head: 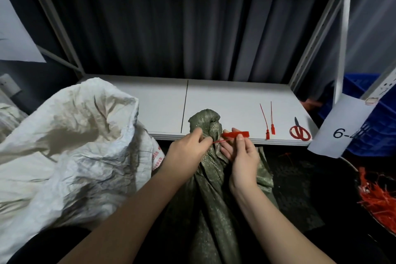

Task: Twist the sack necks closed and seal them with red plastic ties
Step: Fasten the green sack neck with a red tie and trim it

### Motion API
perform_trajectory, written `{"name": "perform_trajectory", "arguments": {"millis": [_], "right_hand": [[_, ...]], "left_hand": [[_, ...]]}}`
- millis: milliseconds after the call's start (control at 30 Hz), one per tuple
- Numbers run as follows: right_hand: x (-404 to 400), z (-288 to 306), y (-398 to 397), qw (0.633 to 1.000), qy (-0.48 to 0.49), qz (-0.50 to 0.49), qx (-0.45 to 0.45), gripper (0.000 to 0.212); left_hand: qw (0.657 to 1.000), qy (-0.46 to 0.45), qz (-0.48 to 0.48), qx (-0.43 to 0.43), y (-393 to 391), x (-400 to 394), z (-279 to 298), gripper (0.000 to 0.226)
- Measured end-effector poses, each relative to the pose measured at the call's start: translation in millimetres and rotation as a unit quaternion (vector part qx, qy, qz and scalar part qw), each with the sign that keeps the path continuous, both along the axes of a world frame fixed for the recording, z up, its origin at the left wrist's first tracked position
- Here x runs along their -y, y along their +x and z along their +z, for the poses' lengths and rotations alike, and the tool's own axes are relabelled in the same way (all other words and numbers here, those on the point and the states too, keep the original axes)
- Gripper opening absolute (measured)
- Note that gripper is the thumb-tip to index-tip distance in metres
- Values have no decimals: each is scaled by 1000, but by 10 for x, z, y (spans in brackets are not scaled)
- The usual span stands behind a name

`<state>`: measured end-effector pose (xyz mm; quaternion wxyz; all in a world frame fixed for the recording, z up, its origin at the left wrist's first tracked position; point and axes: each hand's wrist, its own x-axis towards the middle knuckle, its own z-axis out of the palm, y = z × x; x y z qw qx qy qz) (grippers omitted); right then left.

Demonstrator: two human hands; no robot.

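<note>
green sack neck (211, 133): twisted, bunched upright against the front edge of the white shelf (225, 100), between your two hands.
red tie (235, 134): flat tag end sits right of the neck, thin tail runs left across it; can't tell if the tail is threaded through the lock.
left hand (186, 152): fingers curled, pinching the tail at the neck.
right hand (243, 156): pinching the tag end, fingers behind the neck.
risk, slack: you ease either pinch and the twist likely unwinds, so the loop cinches loose.
risk, slip: thin tail could slide out of your left fingers when you pull.
risk, catch: woven fabric may snag in the lock.
spare ties (269, 122): two on the shelf, near the red scissors (300, 132).
white sack (70, 146): left, mouth open, not yet tied.
</note>
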<state>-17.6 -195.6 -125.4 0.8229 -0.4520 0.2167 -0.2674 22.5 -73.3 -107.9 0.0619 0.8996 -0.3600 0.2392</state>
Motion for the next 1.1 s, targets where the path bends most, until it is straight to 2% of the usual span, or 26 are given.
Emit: {"name": "perform_trajectory", "arguments": {"millis": [100,200,467,600,700,867,1033,1100], "right_hand": [[-16,24,10,1000,6,1,11,22],[-54,7,25,1000,3,6,14,22],[-67,-37,54,1000,-14,-3,16,19],[-81,-75,75,1000,-4,-6,20,8],[-69,-68,83,1000,7,-12,17,9],[-35,-43,87,999,23,-30,19,13],[-32,-24,75,998,42,-38,16,9],[-24,-27,70,998,40,-33,20,8]], "left_hand": [[999,44,15,10,-70,49,84,46],[999,30,26,6,-94,102,155,48],[997,27,65,-9,-105,216,170,42],[997,20,72,-31,-91,276,140,36],[998,3,54,-20,-86,275,136,41],[998,-27,50,-9,-73,216,11,32],[998,-59,-5,28,-57,141,-86,17],[997,-57,-35,47,-38,116,-94,32]]}}
